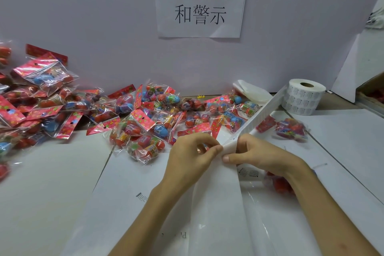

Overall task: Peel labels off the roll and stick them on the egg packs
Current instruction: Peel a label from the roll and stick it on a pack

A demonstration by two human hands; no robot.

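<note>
Strip [261, 113]: runs from roll [303, 97] to our hands; left hand [193, 151] and right hand [257, 155] both pinch its near end. Risk, we judge: a skewed pull creases or tears the label. Packs [145, 114]: heaped left and behind. One pack [279, 185] lies under our right wrist, crowding the work.

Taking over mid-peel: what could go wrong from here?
The strip runs straight from the roll to the left hand and right hand; a hard pull might tip the roll or tear it. Both pinch close together, so a label could fold onto itself. The pack under the right wrist may slide.
</note>
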